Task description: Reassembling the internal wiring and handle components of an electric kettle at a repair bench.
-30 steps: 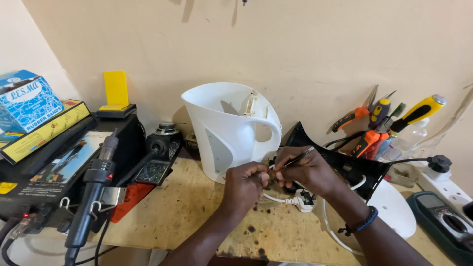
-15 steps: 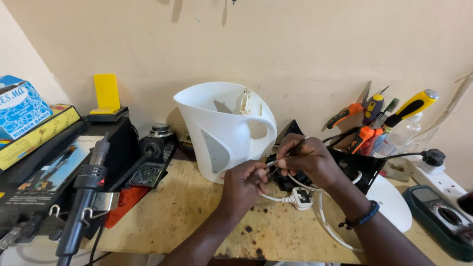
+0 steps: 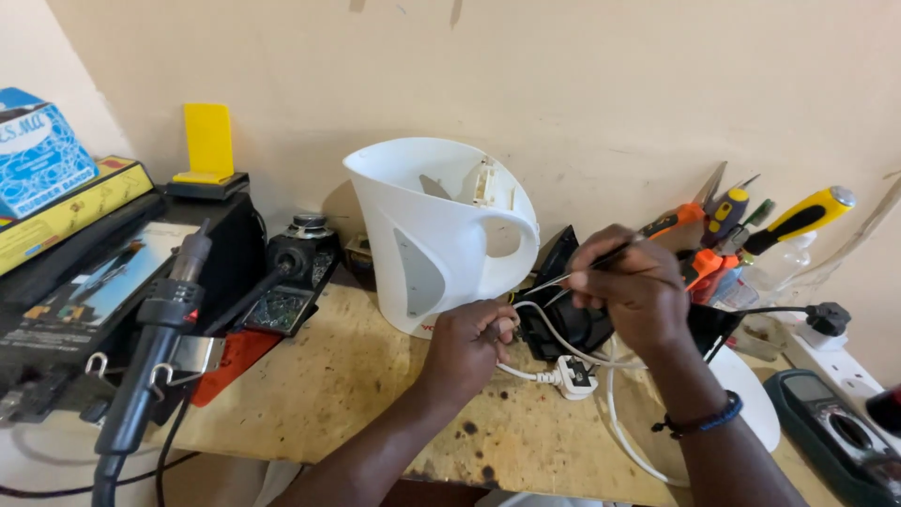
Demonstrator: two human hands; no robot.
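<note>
— What was held in the right hand [image 3: 631,286]?

— A thin metal-tipped soldering tool [image 3: 589,264] was pinched between its curled fingers, the tip slanted down toward the left hand [image 3: 466,343].

— And the left hand?

— It was closed around something small at the end of a white flexible power cord [image 3: 554,343]; what exactly was gripped could not be told. The cord's white plastic plug [image 3: 570,376] was seen lying on the wooden workbench [image 3: 319,385], just below and between the two grips.

— What was found around them?

— A white plastic electric kettle body [image 3: 441,235] was stood upright just behind the left hand. A black angular plastic base piece [image 3: 572,324] was partly covered under the right hand. Beyond the right hand, a cluster of screwdrivers with orange and yellow handles [image 3: 751,225] was leaned at the wall. Well off past the left hand, a black hot-air gun [image 3: 155,338] was parked in its holder.
</note>
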